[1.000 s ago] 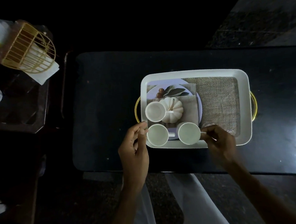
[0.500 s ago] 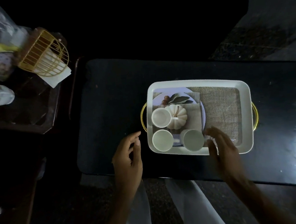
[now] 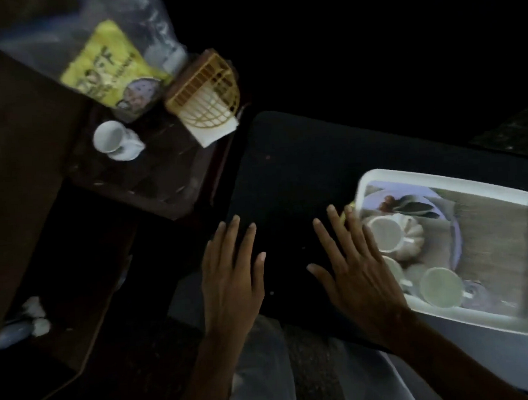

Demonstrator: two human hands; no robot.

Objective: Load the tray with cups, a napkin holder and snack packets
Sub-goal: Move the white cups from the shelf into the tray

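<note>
The white tray sits at the right on the black table and holds three white cups at its near-left end. My right hand hovers flat and empty beside the tray's left edge, partly covering one cup. Further left, my left hand is spread open above the table's near-left corner, holding nothing. On a dark side table at upper left stand a gold wire napkin holder with white napkins, a yellow snack packet in clear plastic, and one more white cup.
The black table stretches between the side table and the tray. White crumpled items lie low at the left. Light trousers show below my hands. The image is dim and blurred.
My right hand let go of the cup in the tray and both hands drew back, open. The view swung left, so the tray now lies at the right and the side table shows fully.
</note>
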